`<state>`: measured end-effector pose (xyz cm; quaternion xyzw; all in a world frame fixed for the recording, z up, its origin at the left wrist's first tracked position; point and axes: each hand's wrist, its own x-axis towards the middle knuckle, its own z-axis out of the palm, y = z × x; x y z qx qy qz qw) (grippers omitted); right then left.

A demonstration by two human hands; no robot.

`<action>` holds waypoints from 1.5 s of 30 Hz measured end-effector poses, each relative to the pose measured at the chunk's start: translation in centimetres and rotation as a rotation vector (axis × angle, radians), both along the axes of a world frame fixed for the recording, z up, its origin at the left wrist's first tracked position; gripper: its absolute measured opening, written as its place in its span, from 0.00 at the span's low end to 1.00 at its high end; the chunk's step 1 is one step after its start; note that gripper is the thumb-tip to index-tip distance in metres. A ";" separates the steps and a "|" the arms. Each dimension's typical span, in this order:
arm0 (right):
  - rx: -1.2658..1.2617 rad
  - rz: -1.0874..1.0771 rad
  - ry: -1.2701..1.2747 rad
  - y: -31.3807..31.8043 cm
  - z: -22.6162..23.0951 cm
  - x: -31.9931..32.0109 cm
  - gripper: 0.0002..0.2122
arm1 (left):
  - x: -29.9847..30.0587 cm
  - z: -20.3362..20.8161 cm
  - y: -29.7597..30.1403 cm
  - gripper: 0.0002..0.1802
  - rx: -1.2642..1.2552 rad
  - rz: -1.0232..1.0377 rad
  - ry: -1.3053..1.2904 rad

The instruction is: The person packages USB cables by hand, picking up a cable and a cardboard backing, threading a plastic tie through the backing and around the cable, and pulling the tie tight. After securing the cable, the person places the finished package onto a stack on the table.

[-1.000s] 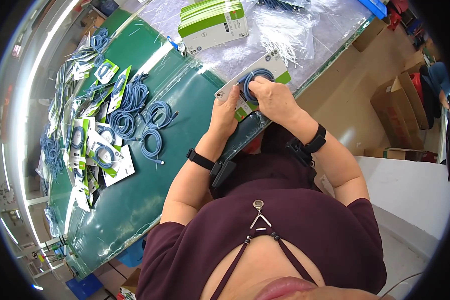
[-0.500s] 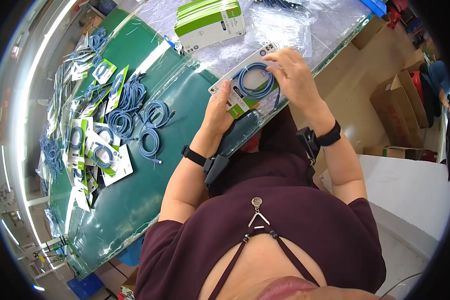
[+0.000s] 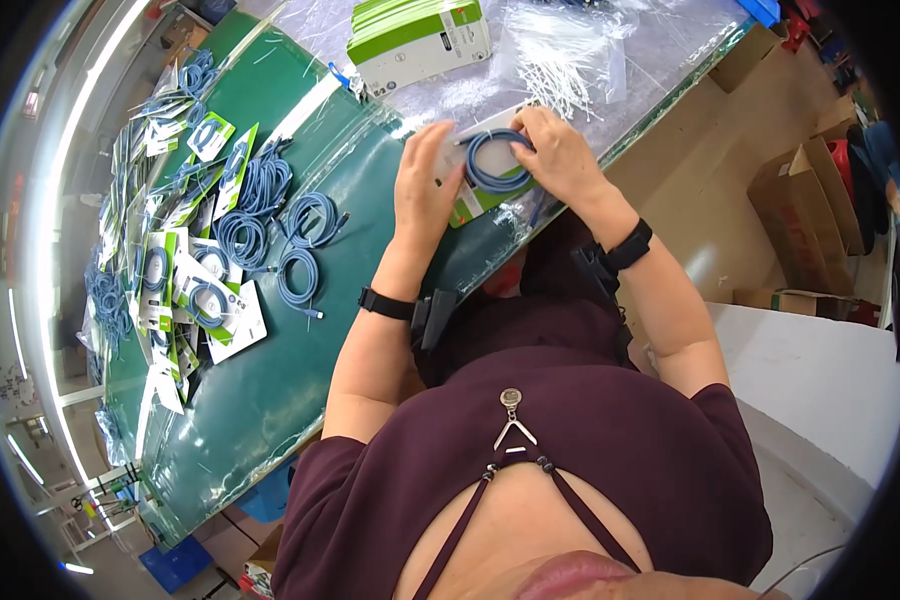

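My right hand pinches the right side of the blue cable coil, which lies over the card at the table's near edge. My left hand is open beside it, so the card could slip off, if my pinch loosens. Farther left, loose coils could tangle, lying so close.

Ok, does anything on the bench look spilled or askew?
Two things: the thin white strips fan out loosely by the clear plastic bag, as if spilled, and the carded cables at left lie jumbled. The blue coil by the right hand looks tidy.
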<state>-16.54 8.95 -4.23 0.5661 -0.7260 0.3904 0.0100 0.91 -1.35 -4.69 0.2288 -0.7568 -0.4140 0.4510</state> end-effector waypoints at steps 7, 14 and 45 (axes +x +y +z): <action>0.120 0.039 0.011 -0.4 -1.1 0.5 0.08 | -0.1 0.5 -2.1 0.14 -0.819 -0.034 -0.663; 0.140 -0.035 0.076 -1.3 -1.7 0.9 0.09 | -0.6 1.2 -4.4 0.06 -0.704 -0.342 -1.056; -0.235 -0.172 -0.091 0.9 4.7 1.4 0.08 | -0.8 0.4 3.1 0.37 1.221 -0.720 0.507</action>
